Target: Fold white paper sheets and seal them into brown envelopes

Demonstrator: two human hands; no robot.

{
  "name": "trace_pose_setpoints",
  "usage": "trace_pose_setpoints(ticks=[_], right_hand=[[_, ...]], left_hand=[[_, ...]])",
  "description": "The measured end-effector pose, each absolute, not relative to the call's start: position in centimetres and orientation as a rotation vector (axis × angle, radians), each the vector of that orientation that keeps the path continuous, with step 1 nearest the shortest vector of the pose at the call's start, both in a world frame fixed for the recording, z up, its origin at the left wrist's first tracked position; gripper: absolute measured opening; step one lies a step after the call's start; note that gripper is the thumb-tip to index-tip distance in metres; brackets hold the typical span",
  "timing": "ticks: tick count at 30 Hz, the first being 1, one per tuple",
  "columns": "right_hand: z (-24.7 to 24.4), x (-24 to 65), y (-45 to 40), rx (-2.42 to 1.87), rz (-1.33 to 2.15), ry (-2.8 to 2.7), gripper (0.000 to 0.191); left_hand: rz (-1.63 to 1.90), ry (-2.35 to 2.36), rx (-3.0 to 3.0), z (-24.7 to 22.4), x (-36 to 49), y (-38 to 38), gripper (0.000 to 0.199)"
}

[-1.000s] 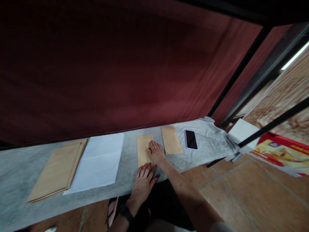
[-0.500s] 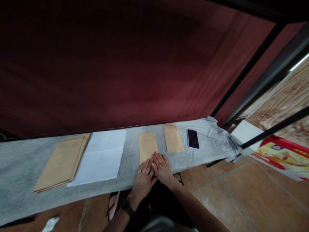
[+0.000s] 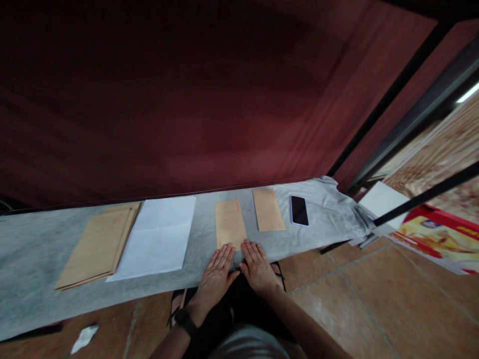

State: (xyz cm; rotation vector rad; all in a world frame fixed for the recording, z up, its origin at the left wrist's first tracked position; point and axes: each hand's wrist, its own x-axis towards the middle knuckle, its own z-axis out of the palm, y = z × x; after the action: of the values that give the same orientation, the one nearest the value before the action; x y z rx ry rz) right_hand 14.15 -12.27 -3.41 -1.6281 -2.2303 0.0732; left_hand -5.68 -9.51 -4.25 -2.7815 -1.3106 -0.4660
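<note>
At the lower centre of the frame, a small kraft-paper envelope [image 3: 229, 222] lies flat on a narrow table covered with grey cloth [image 3: 204, 224]. The left hand [image 3: 216, 276] rests palm down at the table's near edge, fingers stretched out and unclenched, its fingertips on the envelope's bottom edge. The right hand [image 3: 259, 267] lies likewise, palm down with fingers extended rather than curled round anything, its fingertips at the envelope's lower right corner. The two hands are apart, thumbs pointing toward each other (a black wristwatch [image 3: 186, 323] circles the left wrist).

Just right of centre, a second kraft envelope [image 3: 268, 209] lies slightly tilted, and beyond it a smartphone [image 3: 300, 210] with a dark screen and pale purple edge. Toward the lower left, a creased sheet of white paper [image 3: 155, 237] lies against a stack of larger brown envelopes [image 3: 95, 249]. A dark red curtain [image 3: 209, 99] fills the upper frame; terracotta floor tiles [image 3: 355, 299] show at lower right.
</note>
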Motion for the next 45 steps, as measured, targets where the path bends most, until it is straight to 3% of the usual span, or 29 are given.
trace_pose_setpoints(ticks=[7, 13, 19, 45], right_hand=[[-3.6, 14.4, -12.8, -1.661, 0.092, -2.191, 0.057], [-3.5, 14.1, -12.6, -1.685, 0.133, -2.184, 0.057], [-3.3, 14.6, -12.6, -1.679, 0.158, -2.24, 0.051], [-4.1, 13.5, -12.4, -1.565, 0.151, -2.251, 0.051]], left_hand=[[-0.444, -1.36, -2.705, -4.7, -7.1, -10.1, 0.066], [-0.439, -1.472, -2.646, -5.0, -4.9, -10.7, 0.079], [-0.433, -1.378, -2.751, -4.6, -3.0, -10.3, 0.067], [-0.25, -1.252, -2.989, -2.9, -7.6, -8.7, 0.065]])
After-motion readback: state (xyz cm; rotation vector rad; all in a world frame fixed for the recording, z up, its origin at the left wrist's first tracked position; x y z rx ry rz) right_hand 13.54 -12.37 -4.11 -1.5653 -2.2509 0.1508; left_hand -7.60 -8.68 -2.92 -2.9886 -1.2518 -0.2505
